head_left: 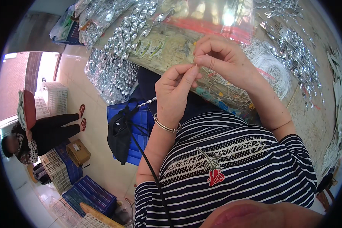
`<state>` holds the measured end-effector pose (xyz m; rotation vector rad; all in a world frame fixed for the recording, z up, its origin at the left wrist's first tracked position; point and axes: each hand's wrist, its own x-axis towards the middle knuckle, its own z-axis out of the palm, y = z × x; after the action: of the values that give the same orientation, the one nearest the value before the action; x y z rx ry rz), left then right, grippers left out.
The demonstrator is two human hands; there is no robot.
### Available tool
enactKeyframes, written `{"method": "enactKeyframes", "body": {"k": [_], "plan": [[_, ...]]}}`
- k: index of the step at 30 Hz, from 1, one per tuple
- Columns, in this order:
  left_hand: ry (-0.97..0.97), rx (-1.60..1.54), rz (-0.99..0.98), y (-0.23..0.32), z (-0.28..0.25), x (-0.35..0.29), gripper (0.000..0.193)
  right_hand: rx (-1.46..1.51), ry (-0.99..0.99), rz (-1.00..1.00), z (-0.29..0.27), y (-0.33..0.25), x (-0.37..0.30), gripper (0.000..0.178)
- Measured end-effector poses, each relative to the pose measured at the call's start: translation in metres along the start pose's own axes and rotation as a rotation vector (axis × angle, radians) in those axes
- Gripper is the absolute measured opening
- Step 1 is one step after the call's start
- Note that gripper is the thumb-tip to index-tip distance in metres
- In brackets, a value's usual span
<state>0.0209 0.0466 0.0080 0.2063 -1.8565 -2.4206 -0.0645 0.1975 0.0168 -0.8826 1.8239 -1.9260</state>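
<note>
My left hand point(174, 89), with a bangle point(166, 127) at the wrist, pinches thumb against index finger near the table's front edge. My right hand point(226, 60) pinches too, its fingertips meeting the left ones. Whatever sits between the fingers is too fine to make out. Under my right wrist lies a loose bundle of white thread point(275, 72). Silvery twisted strands point(119, 41) run over the table's edge on the left. More shiny silver pieces point(292, 45) are spread to the right of the thread.
The worn wooden table point(174, 41) carries a clear plastic bag point(216, 19) with a red band. A blue crate holding a black bag point(119, 136) stands below on the left. Farther left, a person point(41, 131) holds a red tray point(29, 110) near stacked crates point(89, 195).
</note>
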Motion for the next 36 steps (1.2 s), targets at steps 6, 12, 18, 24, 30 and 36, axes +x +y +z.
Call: {"method": "enactKeyframes", "body": {"k": [6, 12, 18, 24, 30, 36], "plan": [[0.057, 0.038, 0.036, 0.001, 0.000, -0.002, 0.013, -0.010, 0.128, 0.130, -0.010, -0.001, 0.001, 0.012], [0.085, 0.073, 0.046, 0.001, 0.000, -0.004, 0.013, -0.007, 0.042, 0.232, -0.007, -0.013, -0.002, 0.022], [0.055, 0.116, 0.062, 0.001, 0.003, -0.007, 0.013, 0.070, 0.025, 0.202, 0.000, -0.006, -0.002, 0.015], [0.004, 0.171, 0.005, 0.001, 0.003, -0.008, 0.012, 0.122, 0.026, 0.197, -0.001, -0.007, -0.002, 0.011], [-0.024, 0.135, -0.025, 0.002, 0.002, -0.007, 0.013, 0.251, -0.004, 0.221, 0.000, -0.008, -0.002, 0.007], [-0.038, 0.140, -0.062, 0.004, 0.000, -0.008, 0.013, 0.079, -0.040, 0.064, -0.002, -0.003, -0.002, 0.005]]}}
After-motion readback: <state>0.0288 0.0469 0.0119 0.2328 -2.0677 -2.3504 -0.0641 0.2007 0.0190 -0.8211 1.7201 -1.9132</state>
